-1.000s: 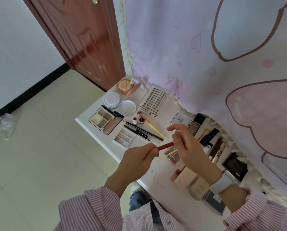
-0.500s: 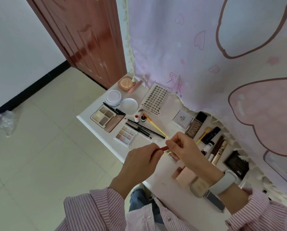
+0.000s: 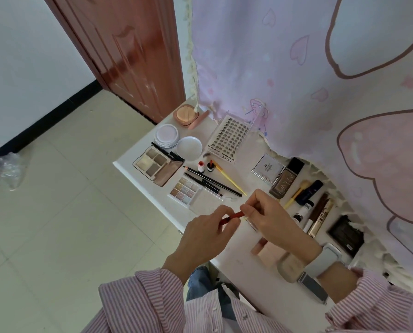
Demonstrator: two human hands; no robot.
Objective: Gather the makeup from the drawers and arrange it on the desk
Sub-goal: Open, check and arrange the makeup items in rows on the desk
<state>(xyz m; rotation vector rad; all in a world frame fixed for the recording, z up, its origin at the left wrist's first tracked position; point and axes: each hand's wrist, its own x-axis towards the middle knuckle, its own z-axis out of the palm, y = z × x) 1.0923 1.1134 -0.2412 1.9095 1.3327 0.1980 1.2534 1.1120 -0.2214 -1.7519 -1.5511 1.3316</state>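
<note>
Holding a thin red pencil [image 3: 232, 218] over the white desk [image 3: 248, 267], your left hand [image 3: 204, 239] curls its fingers round one end while your right hand [image 3: 270, 217] pinches the other end between thumb and fingertips. Beyond them lie the nine-pan eyeshadow palette [image 3: 185, 190], black pencils [image 3: 212, 182] and a yellow-handled brush [image 3: 228, 177]; the lash tray [image 3: 228, 138] sits by the pink curtain [image 3: 296, 68].

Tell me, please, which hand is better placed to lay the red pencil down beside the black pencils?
Probably the left hand: it wraps the red pencil, while the right hand only pinches its tip. The black pencils lie just beyond it.
</note>
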